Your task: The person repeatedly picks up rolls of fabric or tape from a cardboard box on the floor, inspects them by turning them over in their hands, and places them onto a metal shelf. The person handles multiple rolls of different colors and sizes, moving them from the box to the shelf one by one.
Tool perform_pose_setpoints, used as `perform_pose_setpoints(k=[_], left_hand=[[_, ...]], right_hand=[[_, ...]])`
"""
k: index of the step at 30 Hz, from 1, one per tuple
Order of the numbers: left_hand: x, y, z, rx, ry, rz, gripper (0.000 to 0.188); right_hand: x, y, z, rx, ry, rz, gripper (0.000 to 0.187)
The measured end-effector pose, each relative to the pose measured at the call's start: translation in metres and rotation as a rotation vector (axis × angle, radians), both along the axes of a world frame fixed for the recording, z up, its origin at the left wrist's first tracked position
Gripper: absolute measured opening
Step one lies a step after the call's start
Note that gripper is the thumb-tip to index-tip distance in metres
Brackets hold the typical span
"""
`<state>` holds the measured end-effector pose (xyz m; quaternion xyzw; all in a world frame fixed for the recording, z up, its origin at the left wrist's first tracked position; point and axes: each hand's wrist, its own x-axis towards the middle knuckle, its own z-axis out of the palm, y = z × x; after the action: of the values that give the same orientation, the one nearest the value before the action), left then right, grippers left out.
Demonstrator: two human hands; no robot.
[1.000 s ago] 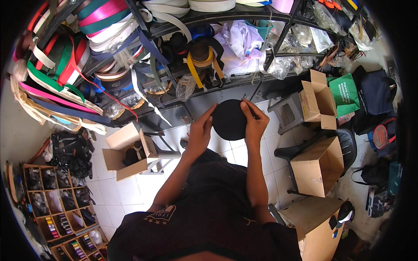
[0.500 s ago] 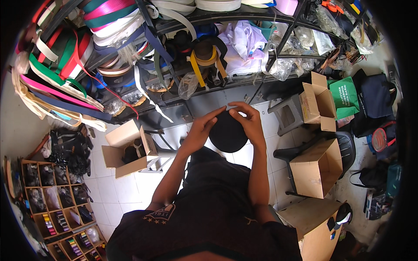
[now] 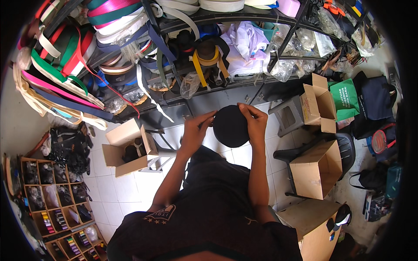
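Note:
A flat, round black disc (image 3: 230,126) is held up in front of me; its surface is too dark to tell its kind. My right hand (image 3: 255,124) grips its upper right edge, thumb lying over the near face and fingers hidden behind. My left hand (image 3: 194,132) is closed at the disc's left edge, thumb and fingertips pinched together there; slight blur hides the exact contact.
Shelves ahead carry rolls of coloured webbing (image 3: 115,15) and plastic bags. An open cardboard box (image 3: 126,145) stands on the left. On the right are a grey stool (image 3: 287,114), a box on a black chair (image 3: 346,150) and a wooden table (image 3: 320,241). Compartment racks (image 3: 56,187) stand lower left.
My hands have come apart from the disc's top edge. The left one has moved down and left to its side, the right to its right edge. The disc now faces me more fully.

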<state>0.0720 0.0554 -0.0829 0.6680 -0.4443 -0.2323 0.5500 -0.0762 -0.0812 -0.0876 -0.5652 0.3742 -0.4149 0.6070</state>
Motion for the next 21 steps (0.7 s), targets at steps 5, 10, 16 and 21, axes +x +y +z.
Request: perform_pose_setpoints(k=[5, 10, 16, 21], left_hand=[[-0.012, -0.007, -0.014, 0.019, 0.11, 0.094, 0.029], [-0.024, -0.009, -0.015, -0.039, 0.23, 0.12, 0.036], [-0.044, -0.018, -0.015, -0.185, 0.298, 0.25, 0.041], [-0.053, -0.03, -0.017, -0.356, 0.428, 0.426, 0.032]], right_hand=[[0.01, 0.013, 0.001, -0.101, 0.08, -0.234, 0.026], [0.015, 0.02, 0.005, -0.098, 0.071, -0.359, 0.027], [0.026, 0.027, -0.013, -0.139, -0.075, -0.394, 0.027], [0.024, 0.037, 0.011, -0.035, -0.036, -0.071, 0.032]])
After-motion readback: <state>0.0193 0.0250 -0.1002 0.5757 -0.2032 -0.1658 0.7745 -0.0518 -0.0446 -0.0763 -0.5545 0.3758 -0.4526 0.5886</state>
